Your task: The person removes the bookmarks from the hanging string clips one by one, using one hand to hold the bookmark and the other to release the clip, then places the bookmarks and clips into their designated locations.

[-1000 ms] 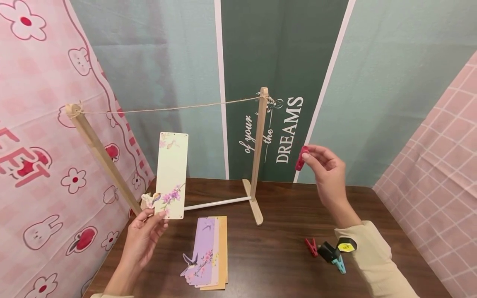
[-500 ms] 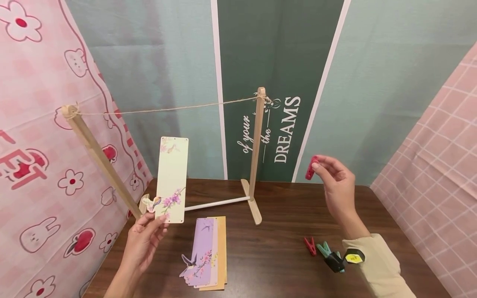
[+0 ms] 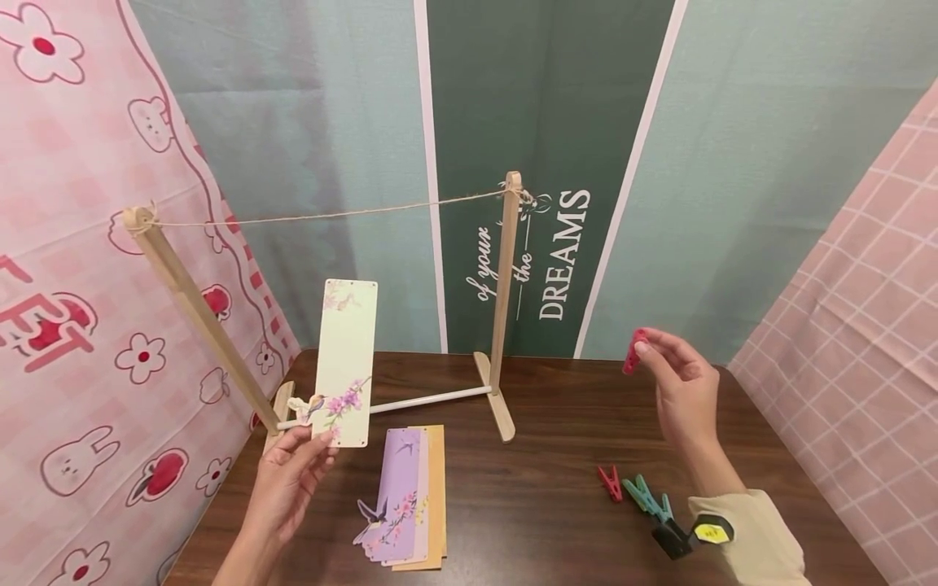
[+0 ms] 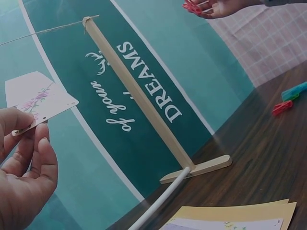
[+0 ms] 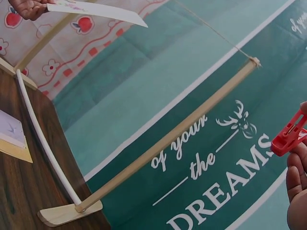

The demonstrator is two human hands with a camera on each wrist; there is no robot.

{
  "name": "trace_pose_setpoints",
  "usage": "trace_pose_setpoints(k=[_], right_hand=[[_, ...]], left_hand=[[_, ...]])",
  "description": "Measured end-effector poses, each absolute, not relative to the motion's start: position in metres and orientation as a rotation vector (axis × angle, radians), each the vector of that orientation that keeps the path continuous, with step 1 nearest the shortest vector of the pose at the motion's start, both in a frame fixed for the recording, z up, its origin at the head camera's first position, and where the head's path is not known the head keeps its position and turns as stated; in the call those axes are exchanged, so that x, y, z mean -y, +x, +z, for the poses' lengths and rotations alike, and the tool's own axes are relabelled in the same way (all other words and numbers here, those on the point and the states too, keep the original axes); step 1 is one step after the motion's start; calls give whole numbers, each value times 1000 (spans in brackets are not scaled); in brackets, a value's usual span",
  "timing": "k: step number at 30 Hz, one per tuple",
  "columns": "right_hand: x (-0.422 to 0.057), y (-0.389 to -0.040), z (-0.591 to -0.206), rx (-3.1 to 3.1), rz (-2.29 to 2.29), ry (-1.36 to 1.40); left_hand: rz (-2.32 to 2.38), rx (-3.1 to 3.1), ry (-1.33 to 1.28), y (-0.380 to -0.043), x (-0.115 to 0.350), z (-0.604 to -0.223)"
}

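Note:
My left hand (image 3: 293,472) pinches the lower corner of a tall cream bookmark (image 3: 344,342) printed with purple blossoms and a bird, and holds it upright above the table. To the right, my right hand (image 3: 685,391) pinches a red clothespin (image 3: 634,352) between thumb and fingers, raised over the table. In the right wrist view the clothespin (image 5: 289,134) shows its spring and points left. Between the hands, a wooden stand with a twine string (image 3: 330,215) stretched between its two posts stands behind the bookmark.
A stack of bookmarks, the top one purple (image 3: 399,496), lies at the front middle of the table. Another red clothespin (image 3: 610,483) and teal clothespins (image 3: 648,496) lie at the right. A white rod (image 3: 432,400) joins the stand's feet. Printed cloths hang behind and beside the table.
My right hand has moved right and down with the red clothespin. My left hand has lowered the cream bookmark slightly and shifted it a little to the right.

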State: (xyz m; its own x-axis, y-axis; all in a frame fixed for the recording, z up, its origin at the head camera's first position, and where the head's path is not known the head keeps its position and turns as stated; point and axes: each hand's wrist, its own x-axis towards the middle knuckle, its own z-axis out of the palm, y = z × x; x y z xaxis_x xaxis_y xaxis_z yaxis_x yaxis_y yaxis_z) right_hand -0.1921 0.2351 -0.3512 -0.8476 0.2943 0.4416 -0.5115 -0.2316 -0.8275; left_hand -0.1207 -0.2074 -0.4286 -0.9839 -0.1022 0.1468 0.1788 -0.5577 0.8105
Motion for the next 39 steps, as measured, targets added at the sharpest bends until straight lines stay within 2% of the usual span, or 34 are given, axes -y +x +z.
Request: trace_pose_setpoints(k=[8,22,39], right_hand=[[-243,-185,-365,1501,2128,195],[-252,-178,-384,1452,2151,79],[-266,-164,-410,1551,2138,-141]], left_hand=[[-2674,1337,-221,-117,208,-437],[-2702,1364,-219,-114,207,-449],[-2635,1549,-3,-105,199,-470]])
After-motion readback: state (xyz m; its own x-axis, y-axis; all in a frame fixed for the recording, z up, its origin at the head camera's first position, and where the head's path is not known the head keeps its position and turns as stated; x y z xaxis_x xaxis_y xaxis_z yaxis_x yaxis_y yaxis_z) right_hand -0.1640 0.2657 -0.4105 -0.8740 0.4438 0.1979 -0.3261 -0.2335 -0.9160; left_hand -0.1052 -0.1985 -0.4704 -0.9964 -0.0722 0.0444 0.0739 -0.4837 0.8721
